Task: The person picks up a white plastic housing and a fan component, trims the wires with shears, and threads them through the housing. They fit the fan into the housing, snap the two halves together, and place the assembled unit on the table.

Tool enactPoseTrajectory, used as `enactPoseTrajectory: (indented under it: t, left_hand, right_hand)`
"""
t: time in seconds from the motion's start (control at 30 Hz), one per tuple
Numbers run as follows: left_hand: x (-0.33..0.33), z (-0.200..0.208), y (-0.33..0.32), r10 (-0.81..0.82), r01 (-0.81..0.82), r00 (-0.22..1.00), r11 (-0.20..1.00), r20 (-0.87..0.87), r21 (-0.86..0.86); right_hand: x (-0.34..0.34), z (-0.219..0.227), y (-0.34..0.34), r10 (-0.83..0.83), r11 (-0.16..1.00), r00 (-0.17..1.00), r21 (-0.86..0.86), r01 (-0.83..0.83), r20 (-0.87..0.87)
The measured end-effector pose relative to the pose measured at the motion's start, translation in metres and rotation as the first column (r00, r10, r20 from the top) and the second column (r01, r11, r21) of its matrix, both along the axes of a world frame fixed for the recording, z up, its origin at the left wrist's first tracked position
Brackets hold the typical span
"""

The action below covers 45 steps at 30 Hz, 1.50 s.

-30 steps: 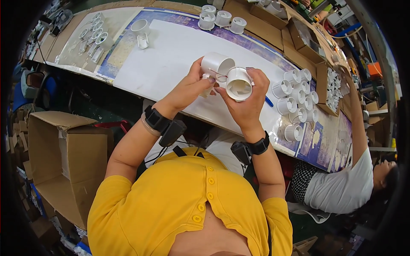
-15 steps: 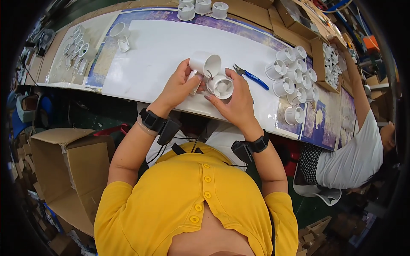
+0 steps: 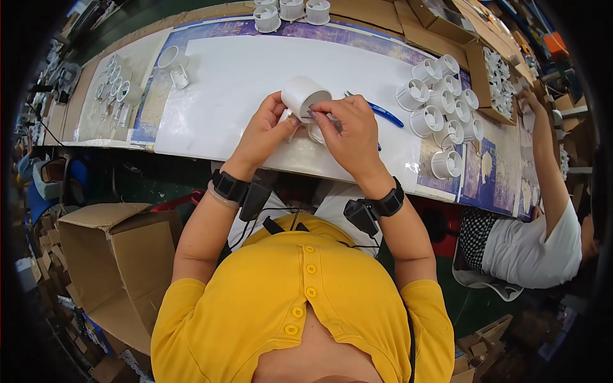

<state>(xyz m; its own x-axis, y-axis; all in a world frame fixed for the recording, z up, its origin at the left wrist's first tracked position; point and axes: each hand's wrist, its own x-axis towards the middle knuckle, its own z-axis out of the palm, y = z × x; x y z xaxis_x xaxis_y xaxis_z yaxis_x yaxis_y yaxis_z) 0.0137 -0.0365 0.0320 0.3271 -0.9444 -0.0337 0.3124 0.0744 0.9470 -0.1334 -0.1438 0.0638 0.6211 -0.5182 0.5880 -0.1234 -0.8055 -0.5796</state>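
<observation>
My left hand (image 3: pixel 260 133) is closed around a white plastic cylinder (image 3: pixel 297 92), its open end facing right and toward me. At that opening the fingertips of my right hand (image 3: pixel 355 137) are pinched together; whatever lies between them is hidden. A smaller white round part (image 3: pixel 315 133) hangs beneath my right fingers, mostly covered by them. Just beyond my right hand, blue-handled cutters (image 3: pixel 385 115) lie on the white work sheet (image 3: pixel 223 83), partly hidden by the hand.
Several white cylinders with inner parts (image 3: pixel 442 102) stand to the right, beside a cardboard box (image 3: pixel 476 70) of small white pieces. More stand at the back (image 3: pixel 292 9) and left (image 3: pixel 125 91). A co-worker's arm (image 3: pixel 549 150) reaches in at right. An open carton (image 3: pixel 96 255) stands lower left.
My right hand has let the round part drop lower and moved its fingertips to the cylinder's opening in a pinch. My left hand still holds the cylinder. The co-worker's arm has shifted.
</observation>
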Motion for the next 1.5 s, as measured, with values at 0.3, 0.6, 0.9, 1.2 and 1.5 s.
enactPoseTrajectory:
  t: [0.3,0.6,0.9,1.2,1.5]
  left_hand:
    - [0.005,-0.005,0.003,-0.037,0.036,0.999,0.998,-0.011,-0.047]
    - [0.007,-0.007,0.005,-0.023,0.022,0.999,0.999,-0.026,-0.048]
    - [0.008,-0.009,0.007,-0.002,0.002,1.0,0.997,-0.001,-0.073]
    - [0.01,-0.011,0.006,-0.022,0.014,0.997,0.996,-0.077,-0.093]
    - [0.012,-0.013,0.007,-0.049,0.039,0.995,0.992,-0.085,-0.117]
  right_hand:
    - [0.003,0.001,0.003,0.016,0.992,1.0,-0.127,-0.017,-0.004]
    - [0.006,0.011,0.006,0.015,0.973,0.989,-0.224,-0.048,-0.147]
    - [0.009,0.013,0.007,0.036,0.961,0.983,-0.264,-0.083,-0.18]
    - [0.009,0.011,0.016,-0.072,0.929,0.993,-0.369,0.034,-0.09]
    - [0.011,0.015,0.004,0.033,0.984,0.985,-0.165,-0.061,-0.168]
